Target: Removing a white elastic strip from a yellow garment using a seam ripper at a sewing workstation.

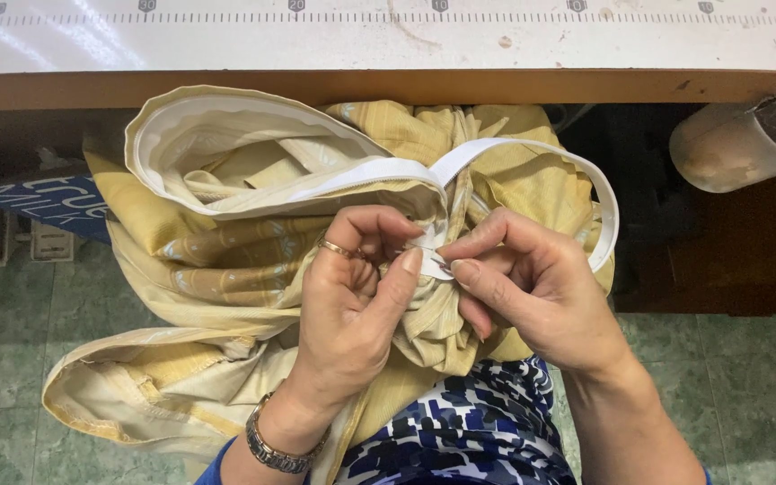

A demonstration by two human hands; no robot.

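Patterned blue-and-white clothing [469,422] fills the bottom edge, on the lap of the seated person. Above it, two hands meet over one bundle of yellow fabric [226,260], which hangs off the lap below the worktop's [388,49] wooden front edge and drapes toward the green tiled floor [11,359].

One white zipper tape [514,153] runs around the fabric's open mouth and its two halves come together at the middle. There the left hand [352,305] pinches the tape end between thumb and forefinger, the other fingers curled into the cloth. The right hand [532,287] grips the same spot from the other side, fingertips pressed together on something too small to make out, perhaps the slider.

To do this well, I judge both tape ends should be held level and taut, the fabric kept clear of the teeth.

Counted: one ring [339,248], one wristwatch [276,449], one pale cylinder [738,144] near the worktop's right corner.
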